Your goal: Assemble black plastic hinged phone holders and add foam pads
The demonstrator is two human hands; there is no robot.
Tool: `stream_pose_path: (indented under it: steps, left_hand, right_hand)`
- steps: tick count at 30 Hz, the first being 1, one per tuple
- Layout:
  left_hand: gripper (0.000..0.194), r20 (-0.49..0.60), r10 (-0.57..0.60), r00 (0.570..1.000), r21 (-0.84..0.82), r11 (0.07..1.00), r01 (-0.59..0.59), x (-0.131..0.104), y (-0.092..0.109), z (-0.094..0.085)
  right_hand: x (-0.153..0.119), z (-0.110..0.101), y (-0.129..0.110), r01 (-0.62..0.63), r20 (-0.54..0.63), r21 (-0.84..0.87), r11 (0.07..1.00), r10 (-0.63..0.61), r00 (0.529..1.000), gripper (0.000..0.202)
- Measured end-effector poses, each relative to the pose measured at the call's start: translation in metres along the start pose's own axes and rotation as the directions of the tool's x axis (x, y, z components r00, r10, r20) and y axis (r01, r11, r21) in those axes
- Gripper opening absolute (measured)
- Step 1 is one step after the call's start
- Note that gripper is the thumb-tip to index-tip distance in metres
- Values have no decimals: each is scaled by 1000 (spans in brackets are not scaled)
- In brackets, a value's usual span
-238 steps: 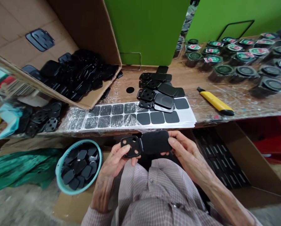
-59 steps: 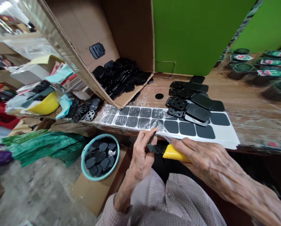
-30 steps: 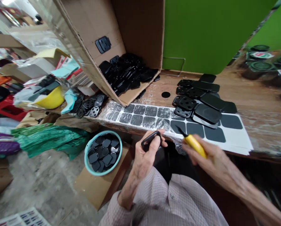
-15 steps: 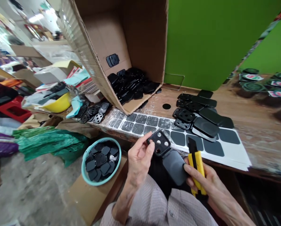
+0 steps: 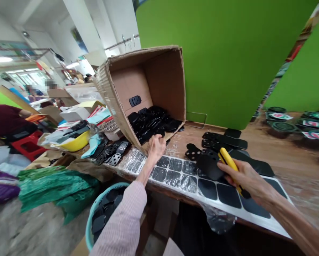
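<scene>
1. Left hand right at the mouth of the cardboard box, fingers curled down at the near edge of the pile of black parts; whether they pinch one, I cannot tell;
2. over to the right hand, closed around the yellow cutter, which slants across the fingers;
3. and a flat black part, right at those right fingertips, over the sheet of dark squares.
</scene>
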State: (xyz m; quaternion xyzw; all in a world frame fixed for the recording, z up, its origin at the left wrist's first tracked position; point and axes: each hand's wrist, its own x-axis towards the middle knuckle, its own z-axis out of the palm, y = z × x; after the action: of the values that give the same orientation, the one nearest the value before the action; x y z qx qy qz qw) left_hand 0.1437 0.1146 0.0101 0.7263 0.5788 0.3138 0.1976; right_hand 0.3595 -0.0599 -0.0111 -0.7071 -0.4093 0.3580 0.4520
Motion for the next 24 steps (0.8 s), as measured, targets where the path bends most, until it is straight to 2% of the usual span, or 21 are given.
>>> stream_pose_path:
  steps: [3,6,10,13,16,19,24]
  left_hand:
    - [41,-51,-80,995,177,980,88,47,-3,18]
    - [49,-45,-114,992,298,947,122,71,-7,33]
    - [37,51,-76,996,395,917,50,78,-12,39]
    - [43,87,-59,994,430,903,16,80,-15,36]
    - [51,82,-86,993,436,899,41,85,-15,36]
    - [51,64,-127,990,416,905,89,91,-12,38]
    - [51,53,-164,985,317,938,139,88,-7,37]
  right_hand:
    - [30,-3,-5,66,73,-232,970,-50,996,25]
    - [46,-2,-8,125,46,-387,914,-116,992,17]
    - [54,-1,-1,174,-5,-513,840,-206,979,10]
    - [52,-1,9,219,-67,-583,782,-315,947,21]
    - [47,-2,21,251,-98,-630,735,-396,913,28]
    - [43,-4,30,272,-100,-666,694,-445,890,25]
    - [32,-8,29,295,-136,-709,640,-535,834,24]
